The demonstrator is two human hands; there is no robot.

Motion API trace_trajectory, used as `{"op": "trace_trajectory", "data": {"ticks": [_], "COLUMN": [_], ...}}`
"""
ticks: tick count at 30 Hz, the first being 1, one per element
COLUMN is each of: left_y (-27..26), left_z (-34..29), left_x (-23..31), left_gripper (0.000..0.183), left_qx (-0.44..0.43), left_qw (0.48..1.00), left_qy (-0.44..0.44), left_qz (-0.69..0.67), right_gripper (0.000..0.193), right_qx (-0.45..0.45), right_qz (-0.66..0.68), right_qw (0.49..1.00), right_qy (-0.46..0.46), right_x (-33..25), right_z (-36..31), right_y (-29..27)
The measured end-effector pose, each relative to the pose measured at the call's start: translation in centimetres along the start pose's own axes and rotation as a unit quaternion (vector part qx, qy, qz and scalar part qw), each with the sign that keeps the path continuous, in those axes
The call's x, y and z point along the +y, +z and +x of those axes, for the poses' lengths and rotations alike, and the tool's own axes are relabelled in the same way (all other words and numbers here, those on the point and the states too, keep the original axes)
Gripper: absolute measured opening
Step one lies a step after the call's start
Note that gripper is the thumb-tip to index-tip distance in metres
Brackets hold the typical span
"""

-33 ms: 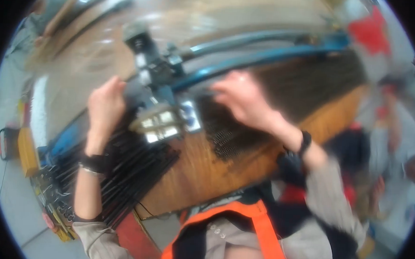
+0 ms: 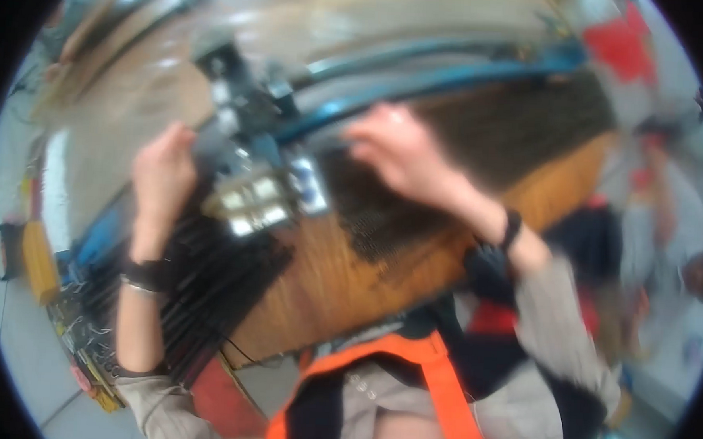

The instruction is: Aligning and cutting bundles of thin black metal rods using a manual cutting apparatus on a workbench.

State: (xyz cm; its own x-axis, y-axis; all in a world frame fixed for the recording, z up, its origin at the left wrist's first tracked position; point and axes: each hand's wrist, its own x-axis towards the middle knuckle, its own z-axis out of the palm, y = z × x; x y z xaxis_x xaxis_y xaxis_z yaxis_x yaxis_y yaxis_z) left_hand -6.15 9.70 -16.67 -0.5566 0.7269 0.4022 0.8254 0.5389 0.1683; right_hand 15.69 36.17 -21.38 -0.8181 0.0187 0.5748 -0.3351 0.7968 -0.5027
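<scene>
A metal fixture (image 2: 238, 106) with dark blocks and bright metal pieces at its near end (image 2: 261, 207) stands between my hands. On its left, my left hand (image 2: 163, 174) is raised with its fingers curled closed; whatever they hold is hidden. Right of the fixture, near a blue rail (image 2: 422, 88), my right hand (image 2: 402, 155) has its fingers bent together toward the fixture. Blur hides anything thin between those fingertips. Many black rods (image 2: 197, 291) lie below my left hand. A dark, ridged mass of bundled parts (image 2: 491, 135) spreads beneath and beyond my right hand.
A wooden board (image 2: 317, 273) forms the near edge of the bench. Yellow and black items (image 2: 39, 263) sit at the far left. Something red (image 2: 619, 47) shows at the upper right, and another person (image 2: 662, 204) is blurred along the right side.
The whole view has shifted slightly, so the bench and both hands appear a little further left and up. Against the fixture, my hands have hardly moved.
</scene>
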Motion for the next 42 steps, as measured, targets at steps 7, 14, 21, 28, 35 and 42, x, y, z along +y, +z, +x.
{"op": "trace_trajectory", "data": {"ticks": [7, 14, 21, 28, 35, 42], "left_y": [1.9, -1.5, -3.2, -1.1, -2.2, -2.2], "left_z": [1.3, -1.9, -20.8, -24.0, -21.8, -18.9], "left_x": [-3.9, -5.8, 8.9, 9.6, 14.0, 18.1], "left_gripper": [0.012, 0.034, 0.018, 0.015, 0.010, 0.009], "left_qx": [0.028, 0.148, -0.075, -0.055, -0.125, -0.119], "left_qw": [0.991, 0.932, 0.988, 0.992, 0.986, 0.977], "left_qy": [0.106, 0.160, -0.083, -0.096, -0.098, -0.064], "left_qz": [0.082, 0.291, 0.103, 0.061, -0.053, -0.162], "right_gripper": [0.014, 0.022, 0.022, 0.012, 0.017, 0.021], "right_qx": [-0.077, -0.321, -0.330, -0.336, -0.292, -0.186], "right_qz": [-0.139, -0.088, 0.039, 0.010, 0.076, 0.141], "right_qw": [0.987, 0.930, 0.943, 0.939, 0.948, 0.970], "right_qy": [-0.022, -0.153, -0.005, 0.074, 0.098, 0.070], "right_x": [-0.7, -8.8, -8.7, -7.5, -6.7, -5.9], "right_z": [-1.4, -11.2, -8.8, -7.2, -6.2, -9.4], "right_y": [-2.6, -3.5, -2.5, -1.5, -0.7, -0.7]}}
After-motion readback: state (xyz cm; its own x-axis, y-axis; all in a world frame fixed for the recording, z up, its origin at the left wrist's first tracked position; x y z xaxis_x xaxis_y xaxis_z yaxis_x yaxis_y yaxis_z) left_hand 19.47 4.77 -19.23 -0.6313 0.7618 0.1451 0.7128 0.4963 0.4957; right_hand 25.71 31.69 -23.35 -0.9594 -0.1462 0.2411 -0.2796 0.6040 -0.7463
